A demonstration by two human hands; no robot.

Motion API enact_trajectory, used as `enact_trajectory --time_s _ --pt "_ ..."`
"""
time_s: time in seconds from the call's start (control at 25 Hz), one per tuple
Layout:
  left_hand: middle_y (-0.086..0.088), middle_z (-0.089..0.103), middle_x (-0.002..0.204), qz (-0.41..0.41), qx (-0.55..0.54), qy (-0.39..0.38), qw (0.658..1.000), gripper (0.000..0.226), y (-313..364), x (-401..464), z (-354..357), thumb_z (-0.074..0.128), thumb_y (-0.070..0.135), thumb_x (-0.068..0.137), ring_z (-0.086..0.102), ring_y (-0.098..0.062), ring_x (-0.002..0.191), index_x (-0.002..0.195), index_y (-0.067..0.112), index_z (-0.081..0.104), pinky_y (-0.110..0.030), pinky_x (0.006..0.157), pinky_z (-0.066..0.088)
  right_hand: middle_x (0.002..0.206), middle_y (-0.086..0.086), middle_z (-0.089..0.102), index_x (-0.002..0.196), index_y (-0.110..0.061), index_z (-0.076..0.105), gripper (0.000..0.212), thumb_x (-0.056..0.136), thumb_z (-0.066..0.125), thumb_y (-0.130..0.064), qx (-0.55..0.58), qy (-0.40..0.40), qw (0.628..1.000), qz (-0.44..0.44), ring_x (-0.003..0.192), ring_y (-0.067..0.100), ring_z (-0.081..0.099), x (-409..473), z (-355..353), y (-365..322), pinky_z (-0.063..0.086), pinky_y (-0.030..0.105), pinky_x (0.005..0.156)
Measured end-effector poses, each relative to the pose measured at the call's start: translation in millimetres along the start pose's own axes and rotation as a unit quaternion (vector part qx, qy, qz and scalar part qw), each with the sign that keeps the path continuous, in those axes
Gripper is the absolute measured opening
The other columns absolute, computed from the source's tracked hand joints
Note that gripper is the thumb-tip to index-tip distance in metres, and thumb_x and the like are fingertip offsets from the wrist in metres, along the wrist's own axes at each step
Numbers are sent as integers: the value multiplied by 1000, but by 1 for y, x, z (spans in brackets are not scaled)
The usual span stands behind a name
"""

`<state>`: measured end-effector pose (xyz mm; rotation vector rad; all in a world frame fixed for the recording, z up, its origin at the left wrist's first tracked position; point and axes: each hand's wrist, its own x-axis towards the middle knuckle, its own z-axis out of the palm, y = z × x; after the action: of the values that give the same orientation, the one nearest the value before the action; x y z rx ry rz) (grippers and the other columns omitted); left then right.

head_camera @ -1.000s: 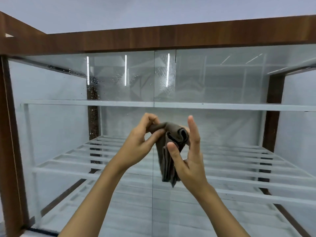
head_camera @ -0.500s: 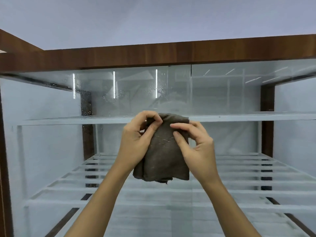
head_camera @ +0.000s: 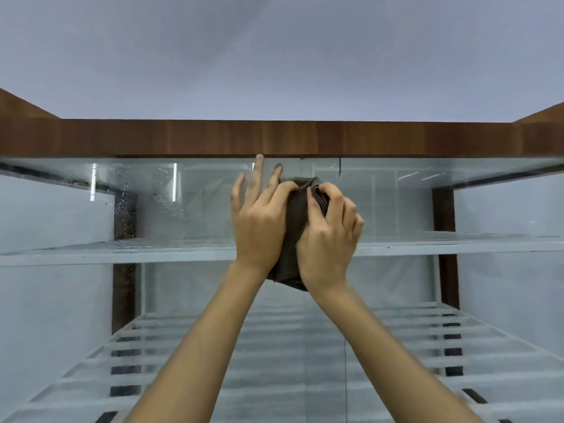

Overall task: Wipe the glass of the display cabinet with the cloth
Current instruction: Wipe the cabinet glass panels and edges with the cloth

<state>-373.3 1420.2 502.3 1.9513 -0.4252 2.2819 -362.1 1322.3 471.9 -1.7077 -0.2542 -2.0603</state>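
A dark grey-brown cloth (head_camera: 295, 227) is bunched between both hands, high up in front of the display cabinet glass (head_camera: 189, 203), just under the wooden top rail (head_camera: 274, 137). My left hand (head_camera: 259, 221) pinches the cloth's left edge with thumb and forefinger while its other fingers point up. My right hand (head_camera: 331, 236) curls around the cloth's right side. The glass to the left carries water droplets and streaks. Whether the cloth touches the glass I cannot tell.
A glass shelf (head_camera: 91, 251) runs across at hand height, and a slatted white shelf (head_camera: 396, 346) lies below. Dark wooden posts (head_camera: 123, 294) (head_camera: 444, 270) stand at the back left and right. A vertical seam (head_camera: 340, 170) splits the glass panes.
Both hands rose with the cloth from mid-cabinet to just under the top rail. The cloth went from hanging spread to bunched, and my left fingers spread upward. The view tilted up.
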Motion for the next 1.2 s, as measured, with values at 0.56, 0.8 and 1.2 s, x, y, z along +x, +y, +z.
enact_trajectory --time_s 0.56,0.8,1.2 --pt "-5 28 154 -24 106 -76 991 49 -82 -28 -33 25 29 101 21 -24 145 147 14 32 -47 115 18 158 22 17 152 -17 26 68 99 26 -60 -23 -127 987 -95 149 36 8 -16 22 -43 5 52 120" --pt "-4 27 154 -30 103 -66 992 50 -82 -29 -32 23 29 100 20 -24 145 147 13 31 -45 118 13 159 18 18 148 -9 35 65 101 28 -52 -128 -66 989 16 148 38 1 4 7 41 7 57 119" --pt "-4 29 154 -57 17 -87 994 50 -92 -28 -53 25 26 99 17 -18 146 147 11 32 -30 117 9 160 10 21 151 -16 28 53 105 24 -41 -66 -116 987 -94 149 32 9 -28 8 6 25 52 116"
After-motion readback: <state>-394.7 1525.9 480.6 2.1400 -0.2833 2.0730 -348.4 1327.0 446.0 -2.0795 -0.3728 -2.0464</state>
